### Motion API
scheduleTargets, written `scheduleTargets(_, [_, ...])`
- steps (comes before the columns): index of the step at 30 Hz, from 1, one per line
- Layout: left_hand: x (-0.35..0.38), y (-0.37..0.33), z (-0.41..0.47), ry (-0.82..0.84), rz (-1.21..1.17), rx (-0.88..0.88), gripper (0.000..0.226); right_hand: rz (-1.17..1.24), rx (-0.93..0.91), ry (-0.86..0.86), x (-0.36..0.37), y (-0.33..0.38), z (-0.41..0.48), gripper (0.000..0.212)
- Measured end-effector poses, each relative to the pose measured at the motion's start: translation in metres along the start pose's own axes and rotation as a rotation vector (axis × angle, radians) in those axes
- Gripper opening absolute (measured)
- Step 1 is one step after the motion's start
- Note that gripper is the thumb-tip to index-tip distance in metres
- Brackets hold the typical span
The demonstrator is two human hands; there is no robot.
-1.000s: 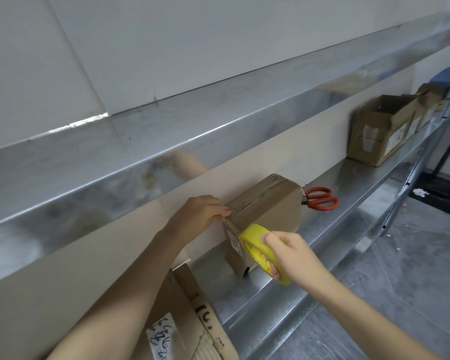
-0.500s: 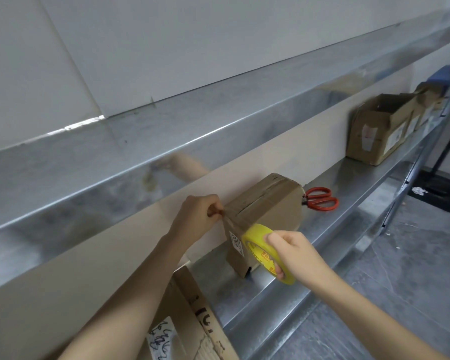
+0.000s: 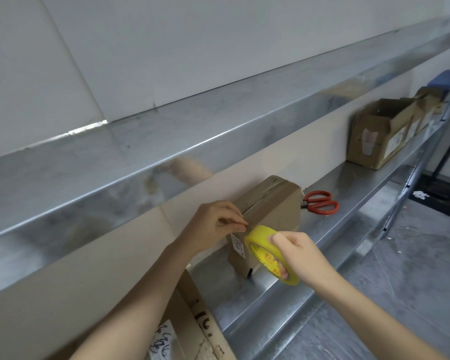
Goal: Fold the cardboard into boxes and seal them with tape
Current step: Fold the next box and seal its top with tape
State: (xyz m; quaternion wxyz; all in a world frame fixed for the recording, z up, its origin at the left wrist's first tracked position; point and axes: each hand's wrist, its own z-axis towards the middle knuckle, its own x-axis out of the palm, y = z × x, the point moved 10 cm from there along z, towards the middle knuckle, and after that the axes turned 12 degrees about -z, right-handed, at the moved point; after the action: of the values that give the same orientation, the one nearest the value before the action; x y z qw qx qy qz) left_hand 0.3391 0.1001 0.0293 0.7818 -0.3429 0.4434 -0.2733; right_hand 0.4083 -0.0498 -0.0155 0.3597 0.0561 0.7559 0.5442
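Here, the cardboard box [image 3: 270, 211] stands closed on the lower steel shelf [image 3: 348, 183], pushed close to the pale back wall. Its top flaps meet along a seam running lengthwise. A white printed sticker [image 3: 238, 244] sits on the near end face.

Both hands are at the box's near end, close together but not touching.
- Left hand [image 3: 213, 224]: fingers curled, thumb and fingertips pinching at the box's near top corner. Cannot tell whether a tape end lies under them.
- Right hand [image 3: 299, 255]: gripping the yellow tape roll [image 3: 268, 253], thumb on the outer rim, fingers hooked through the core. The roll is held on edge against the near end of the box, just below the left hand's fingers. Red print shows on the roll's inner ring.

Beyond the box, just beside its far end, red-handled scissors [image 3: 321, 202] lie flat on the same shelf. Well apart, further along to the right, a row of open cartons [image 3: 379, 136] stands with flaps up.

Below the left forearm, at the near end of the shelf, another carton [image 3: 190, 331] carries a handwritten label.

An upper steel shelf [image 3: 166, 162] overhangs all of it, dimly reflecting an arm. Grey floor [image 3: 413, 255] to the right.
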Motion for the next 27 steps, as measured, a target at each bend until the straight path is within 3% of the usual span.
scheduleTargets(4, [0.005, 0.004, -0.003, -0.009, -0.047, 0.049, 0.014, -0.017, 0.002, -0.016, -0.004, -0.002, 0.0, 0.042])
scheduleTargets(10, [0.018, -0.015, -0.008, 0.049, 0.307, 0.332, 0.028, -0.056, -0.004, -0.013, -0.008, 0.003, 0.0, 0.046])
scheduleTargets(23, [0.02, -0.013, -0.009, 0.002, 0.318, 0.357, 0.042, -0.252, -0.034, -0.043, -0.018, -0.004, -0.008, 0.052])
scheduleTargets(27, [0.026, -0.014, -0.005, 0.032, 0.353, 0.353, 0.033, -0.209, -0.015, -0.031, -0.017, -0.013, -0.008, 0.051])
